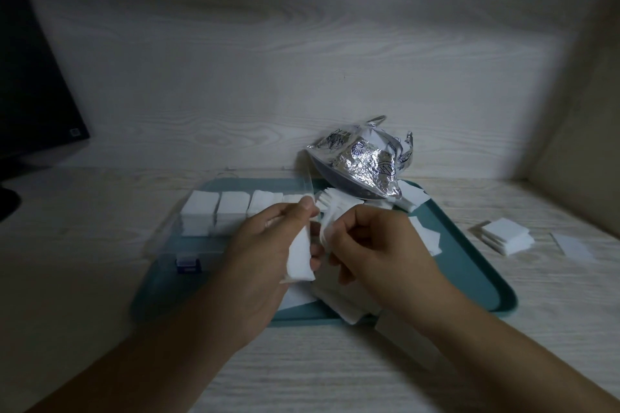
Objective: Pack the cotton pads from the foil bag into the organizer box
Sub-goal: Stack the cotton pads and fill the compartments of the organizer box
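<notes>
Hands: your left hand (268,245) pinches a pad stack (300,255), right hand (372,245) grips fanned pads (332,208) to square them | organizer box (214,214) at 10 o'clock, part-filled | foil bag (359,164) at 1 o'clock, on the tray (469,271).

Teal plastic tray (469,265) on the pale wood-grain desk (100,278). Clear plastic organizer box (161,238) on its left half, white square cotton pads (214,208) inside. Crumpled silver foil bag (362,161) behind, at the tray's far edge. 1 small stack of white pads (506,235) right of the tray. Black monitor (30,77) far left.
</notes>
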